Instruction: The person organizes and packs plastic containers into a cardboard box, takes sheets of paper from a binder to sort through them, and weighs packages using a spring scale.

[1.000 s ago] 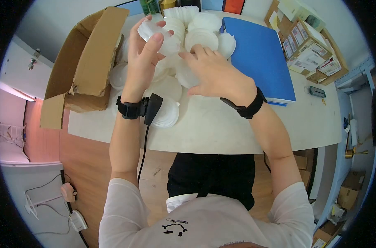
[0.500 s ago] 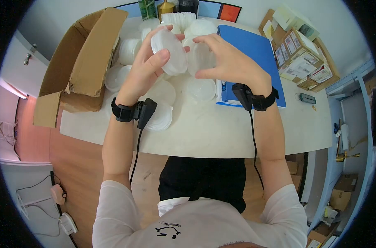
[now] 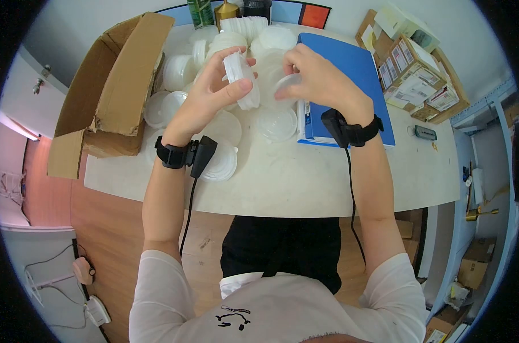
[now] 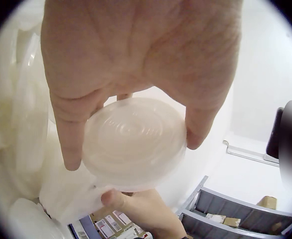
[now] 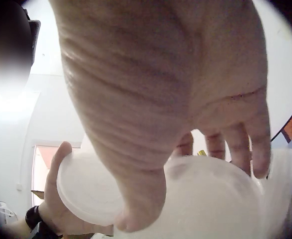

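Note:
My left hand [image 3: 205,106] grips a short stack of round translucent plastic lids [image 3: 242,80], its thumb on the near side and its fingers behind. In the left wrist view the stack's round face [image 4: 136,142] spans the space between thumb and fingers. To its right, my right hand [image 3: 325,80] pinches another translucent lid [image 3: 286,87], thumb in front and fingers behind. The right wrist view shows this lid [image 5: 210,199] close up, beside the left hand's stack [image 5: 88,189]. Under both hands spreads a pile of similar lids [image 3: 276,124] on the white table [image 3: 305,183].
An open cardboard box [image 3: 125,80] stands left of the pile. A blue binder [image 3: 351,74] lies to the right, with parcels [image 3: 413,74] beyond it. A small dark device [image 3: 425,132] sits near the right edge. A green can [image 3: 200,12] and golden bottle [image 3: 227,11] stand behind.
My right hand came up from the pile with a lid. The left hand drew its lids nearer, then turned them more edge-on to the head view.

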Demonstrator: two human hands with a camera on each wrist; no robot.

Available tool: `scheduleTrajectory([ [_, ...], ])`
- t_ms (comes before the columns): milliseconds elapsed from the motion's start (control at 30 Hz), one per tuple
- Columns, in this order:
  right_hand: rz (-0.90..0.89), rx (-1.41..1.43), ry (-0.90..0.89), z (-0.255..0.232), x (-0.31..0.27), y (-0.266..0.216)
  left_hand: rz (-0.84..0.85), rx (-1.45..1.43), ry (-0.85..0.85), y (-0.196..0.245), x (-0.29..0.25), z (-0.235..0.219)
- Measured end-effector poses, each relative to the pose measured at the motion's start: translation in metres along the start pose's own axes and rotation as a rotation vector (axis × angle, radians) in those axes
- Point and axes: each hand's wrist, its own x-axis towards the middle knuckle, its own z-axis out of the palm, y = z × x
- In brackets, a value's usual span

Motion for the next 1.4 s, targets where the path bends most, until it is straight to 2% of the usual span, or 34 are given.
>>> scheduleTrajectory([
  [67,0.027,0.01,-0.025,-0.003,0.003,0.002,0.0,0.001,0.007,0.002,-0.001,0.002],
  [133,-0.14,-0.135,0.09,-0.004,0.002,0.008,0.0,0.003,0.016,0.003,-0.001,0.003],
  [167,-0.14,-0.135,0.09,-0.004,0.002,0.01,0.009,0.004,0.02,0.003,-0.001,0.003],
  [233,-0.097,0.06,-0.013,-0.005,0.001,0.011,0.018,0.005,0.021,0.003,-0.001,0.003],
  [367,-0.148,0.05,0.046,0.002,-0.001,0.011,0.033,-0.084,-0.088,0.003,-0.002,0.004],
  [433,-0.143,0.083,-0.016,0.003,-0.001,0.01,0.026,-0.11,-0.138,0.003,-0.003,0.006],
  [567,-0.176,0.138,-0.086,-0.006,0.0,0.01,-0.007,0.026,-0.102,0.001,-0.003,0.007],
  [633,-0.121,0.192,-0.183,-0.014,-0.002,0.01,-0.023,0.068,-0.088,-0.001,-0.002,0.006],
  [667,-0.121,0.192,-0.182,-0.016,-0.003,0.015,-0.02,0.061,-0.081,-0.001,-0.002,0.006],
  [733,-0.173,0.164,0.0,-0.019,-0.004,0.02,-0.016,0.054,-0.073,0.0,-0.002,0.006],
  [767,-0.174,0.163,0.0,-0.022,-0.005,0.022,-0.011,0.035,-0.071,0.001,-0.003,0.007],
  [867,-0.203,0.311,-0.017,-0.032,-0.007,0.014,0.008,0.02,-0.075,0.005,-0.003,0.009],
  [933,-0.263,0.568,-0.136,-0.024,-0.003,0.003,0.018,0.029,-0.083,0.003,-0.003,0.008],
  [967,-0.263,0.573,-0.13,-0.017,-0.001,-0.003,0.027,-0.044,-0.106,-0.001,-0.003,0.005],
  [1033,-0.31,0.601,0.014,0.004,0.006,-0.017,0.03,-0.105,-0.139,-0.001,-0.003,0.006],
  [1067,-0.334,0.514,0.133,0.016,0.01,-0.02,0.014,-0.206,-0.138,0.002,-0.005,0.011],
  [1167,-0.327,0.413,0.26,0.021,0.011,-0.026,-0.006,-0.346,-0.136,0.007,-0.003,0.011],
  [1267,-0.358,0.378,0.313,0.024,0.014,-0.019,-0.007,-0.421,-0.119,0.008,-0.002,0.011],
  [1333,-0.319,0.383,0.278,0.021,0.011,-0.025,-0.014,-0.449,-0.109,0.007,-0.003,0.011],
  [1400,-0.28,0.392,0.246,0.024,0.009,-0.031,0.025,-0.321,-0.096,0.007,-0.005,0.011],
])
